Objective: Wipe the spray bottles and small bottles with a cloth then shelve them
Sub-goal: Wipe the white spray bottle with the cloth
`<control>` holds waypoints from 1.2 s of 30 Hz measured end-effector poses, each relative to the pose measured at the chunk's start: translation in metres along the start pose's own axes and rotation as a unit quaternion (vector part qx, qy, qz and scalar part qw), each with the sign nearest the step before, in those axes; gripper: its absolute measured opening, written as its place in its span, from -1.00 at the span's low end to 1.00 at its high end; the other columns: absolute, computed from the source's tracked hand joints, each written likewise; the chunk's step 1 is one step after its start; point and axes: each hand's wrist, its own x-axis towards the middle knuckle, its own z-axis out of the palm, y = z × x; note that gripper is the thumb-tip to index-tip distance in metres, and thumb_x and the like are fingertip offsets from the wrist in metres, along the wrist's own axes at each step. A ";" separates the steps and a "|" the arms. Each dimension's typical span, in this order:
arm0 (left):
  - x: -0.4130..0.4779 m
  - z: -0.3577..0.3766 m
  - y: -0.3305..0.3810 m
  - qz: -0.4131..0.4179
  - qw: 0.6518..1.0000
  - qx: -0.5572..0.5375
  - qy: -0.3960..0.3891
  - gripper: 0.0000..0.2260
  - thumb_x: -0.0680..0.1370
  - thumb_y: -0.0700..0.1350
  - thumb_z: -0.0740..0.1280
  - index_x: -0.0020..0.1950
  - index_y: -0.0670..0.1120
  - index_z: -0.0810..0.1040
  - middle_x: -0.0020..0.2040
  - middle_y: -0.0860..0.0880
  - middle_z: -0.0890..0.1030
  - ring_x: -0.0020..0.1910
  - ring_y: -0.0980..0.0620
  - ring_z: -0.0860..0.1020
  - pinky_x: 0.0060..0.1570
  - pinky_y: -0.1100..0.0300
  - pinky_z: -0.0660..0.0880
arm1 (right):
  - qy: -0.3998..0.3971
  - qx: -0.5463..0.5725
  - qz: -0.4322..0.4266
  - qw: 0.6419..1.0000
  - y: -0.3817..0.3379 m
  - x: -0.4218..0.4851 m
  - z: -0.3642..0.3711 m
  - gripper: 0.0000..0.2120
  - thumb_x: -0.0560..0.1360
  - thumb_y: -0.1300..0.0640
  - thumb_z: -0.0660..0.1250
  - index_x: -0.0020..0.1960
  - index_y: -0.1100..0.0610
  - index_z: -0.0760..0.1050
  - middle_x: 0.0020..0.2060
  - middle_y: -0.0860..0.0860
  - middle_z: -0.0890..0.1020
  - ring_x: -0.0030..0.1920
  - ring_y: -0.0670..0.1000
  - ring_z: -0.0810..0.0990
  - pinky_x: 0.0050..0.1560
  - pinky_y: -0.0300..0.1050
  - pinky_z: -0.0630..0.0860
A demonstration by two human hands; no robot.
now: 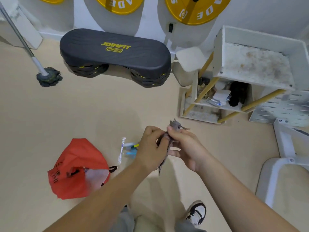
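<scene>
A grey cloth (pixel 173 126) is bunched between both hands above the floor. My left hand (pixel 150 148) grips its lower part with curled fingers, and my right hand (pixel 184 148) pinches its upper part; a frayed end hangs down below them. Whatever may be wrapped inside the cloth is hidden. On the floor just left of my left hand lie small bottles (pixel 129 149) with blue and yellow parts beside a clear wrapper. The white shelf unit (pixel 250 76) with yellow struts stands at the right, with a stained top tray and lower shelves.
A red bag (pixel 75 168) lies open on the floor at the lower left. A black step platform (pixel 115 56) sits against the far wall, a mop (pixel 48 77) to its left. White metal frames (pixel 284 144) stand at the right. My shoe (pixel 197 213) is below.
</scene>
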 end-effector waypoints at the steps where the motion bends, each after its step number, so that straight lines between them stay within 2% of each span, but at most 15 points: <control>1: 0.000 0.010 -0.016 -0.024 0.999 -0.025 -0.001 -0.84 0.66 -0.12 0.33 -0.04 -0.07 0.69 0.08 0.06 0.47 0.00 0.22 0.58 0.12 0.20 0.54 | -0.015 0.003 0.001 1.000 0.015 0.009 -0.006 -0.77 0.57 0.04 0.47 0.13 0.16 0.59 0.02 0.12 0.73 0.01 0.09 0.72 0.20 0.14 0.64; 5: 0.012 0.066 -0.092 -0.024 0.999 -0.036 0.003 -0.77 0.66 -0.07 0.28 -0.17 0.06 0.63 -0.08 0.04 0.53 -0.08 0.04 0.58 -0.01 -0.03 0.59 | -0.018 -0.009 -0.012 1.000 0.080 0.062 -0.051 -0.88 0.60 0.21 0.41 0.11 0.21 0.58 0.03 0.18 0.74 -0.01 0.06 0.76 0.12 0.07 0.66; 8: 0.024 0.120 -0.161 -0.042 0.998 -0.029 -0.032 -0.72 0.71 -0.15 0.21 -0.18 0.03 0.52 -0.36 0.15 0.50 -0.32 0.14 0.45 -0.26 0.15 0.45 | 0.042 -0.008 -0.011 0.999 0.152 0.121 -0.090 -0.97 0.64 0.22 0.34 0.03 0.18 0.55 -0.07 0.12 0.73 -0.09 0.04 0.73 0.04 0.03 0.65; 10: 0.036 0.156 -0.205 -0.064 0.997 -0.029 -0.026 -0.77 0.73 -0.15 0.17 -0.08 -0.02 0.52 -0.33 0.14 0.52 -0.34 0.18 0.44 -0.28 0.24 0.41 | 0.090 0.018 -0.001 0.996 0.202 0.165 -0.113 -0.94 0.65 0.22 0.30 0.07 0.21 0.52 0.02 0.18 0.75 -0.01 0.12 0.74 0.07 0.07 0.65; 13: 0.061 0.196 -0.255 -0.088 0.995 -0.036 -0.007 -0.78 0.75 -0.10 0.13 0.03 -0.14 0.51 -0.19 0.02 0.55 -0.23 0.10 0.48 -0.18 0.18 0.44 | 0.146 0.071 -0.007 0.987 0.261 0.223 -0.137 -0.85 0.64 0.23 0.23 0.15 0.23 0.52 0.12 0.25 0.72 0.14 0.24 0.72 0.16 0.15 0.64; 15: 0.077 0.210 -0.282 -0.087 0.995 -0.038 0.025 -0.76 0.74 -0.07 0.14 0.02 -0.14 0.52 -0.17 0.01 0.55 -0.19 0.05 0.50 -0.19 0.19 0.43 | 0.175 0.115 -0.023 0.977 0.287 0.251 -0.147 -0.85 0.64 0.26 0.18 0.14 0.22 0.50 0.12 0.27 0.70 0.13 0.26 0.71 0.01 0.09 0.70; 17: 0.089 0.220 -0.305 -0.109 0.989 -0.096 0.030 -0.75 0.68 0.04 0.21 -0.03 -0.10 0.55 -0.14 -0.05 0.62 -0.12 -0.06 0.58 -0.08 0.07 0.52 | 0.198 0.136 -0.032 0.970 0.304 0.268 -0.152 -0.82 0.67 0.25 0.19 0.22 0.23 0.48 0.11 0.24 0.69 0.07 0.22 0.72 -0.17 -0.02 0.69; 19: 0.088 0.220 -0.318 -0.167 0.966 -0.195 -0.008 -0.75 0.59 0.13 0.35 -0.09 -0.05 0.57 -0.12 -0.11 0.68 -0.11 -0.12 0.65 -0.01 -0.03 0.59 | 0.196 0.133 -0.045 0.971 0.315 0.282 -0.154 -0.77 0.66 0.22 0.22 0.30 0.22 0.46 0.15 0.25 0.68 0.06 0.19 0.72 -0.14 -0.01 0.67; 22: 0.063 0.214 -0.313 -0.189 0.926 -0.314 -0.094 -0.83 0.61 -0.13 0.44 0.12 -0.21 0.64 -0.02 -0.19 0.74 -0.09 -0.11 0.72 -0.10 0.04 0.63 | 0.173 0.114 -0.065 0.976 0.316 0.275 -0.142 -0.72 0.62 0.21 0.28 0.30 0.26 0.46 0.16 0.28 0.68 -0.02 0.20 0.71 -0.28 -0.09 0.62; 25: 0.037 0.201 -0.292 -0.203 0.895 -0.383 -0.108 -0.76 0.60 -0.17 0.45 0.18 -0.30 0.62 0.05 -0.33 0.72 -0.07 -0.21 0.72 0.02 -0.15 0.66 | 0.165 0.063 -0.074 0.982 0.306 0.248 -0.124 -0.65 0.56 0.17 0.42 0.28 0.23 0.44 0.10 0.26 0.65 -0.13 0.14 0.67 -0.42 -0.19 0.56; 27: 0.024 0.186 -0.280 -0.182 0.906 -0.369 -0.097 -0.81 0.60 -0.06 0.47 0.03 -0.18 0.61 -0.15 -0.23 0.68 -0.18 -0.16 0.69 -0.02 -0.10 0.66 | 0.235 -0.048 -0.107 0.965 0.300 0.231 -0.122 -0.65 0.53 0.09 0.46 0.22 0.14 0.42 0.17 0.22 0.59 -0.06 0.12 0.61 -0.20 -0.09 0.58; 29: 0.018 0.171 -0.276 -0.141 0.933 -0.328 -0.053 -0.77 0.59 0.07 0.48 -0.08 -0.07 0.56 -0.28 -0.07 0.57 -0.25 -0.08 0.62 -0.09 0.04 0.59 | 0.291 -0.143 -0.144 0.935 0.291 0.207 -0.123 -0.79 0.54 0.01 0.38 0.12 0.04 0.46 0.15 0.13 0.58 -0.03 0.07 0.54 -0.08 -0.04 0.50; 31: 0.007 0.160 -0.275 -0.124 0.945 -0.301 -0.042 -0.72 0.58 0.16 0.45 -0.06 -0.05 0.58 -0.26 -0.03 0.59 -0.20 -0.06 0.64 -0.04 0.03 0.60 | 0.214 -0.153 -0.138 0.955 0.287 0.178 -0.113 -0.78 0.62 -0.09 0.28 0.17 0.01 0.52 0.08 0.05 0.58 -0.02 0.04 0.56 -0.03 0.00 0.54; 33: -0.008 0.161 -0.272 -0.140 0.931 -0.324 -0.091 -0.69 0.61 0.17 0.40 0.07 -0.07 0.65 -0.07 -0.10 0.73 -0.04 -0.10 0.72 0.13 -0.08 0.63 | 0.067 -0.126 -0.075 0.987 0.292 0.154 -0.098 -0.59 0.63 -0.28 0.20 0.28 -0.04 0.58 0.13 0.03 0.66 0.13 0.09 0.65 0.12 0.12 0.62; 36: -0.027 0.176 -0.277 -0.198 0.855 -0.462 -0.127 -0.68 0.64 0.13 0.37 -0.01 -0.11 0.72 -0.02 -0.11 0.77 0.05 -0.06 0.74 0.28 0.00 0.56 | -0.065 0.010 -0.027 0.997 0.312 0.147 -0.080 -0.55 0.60 -0.30 0.23 0.25 -0.05 0.66 0.18 0.00 0.72 0.27 0.13 0.68 0.32 0.18 0.54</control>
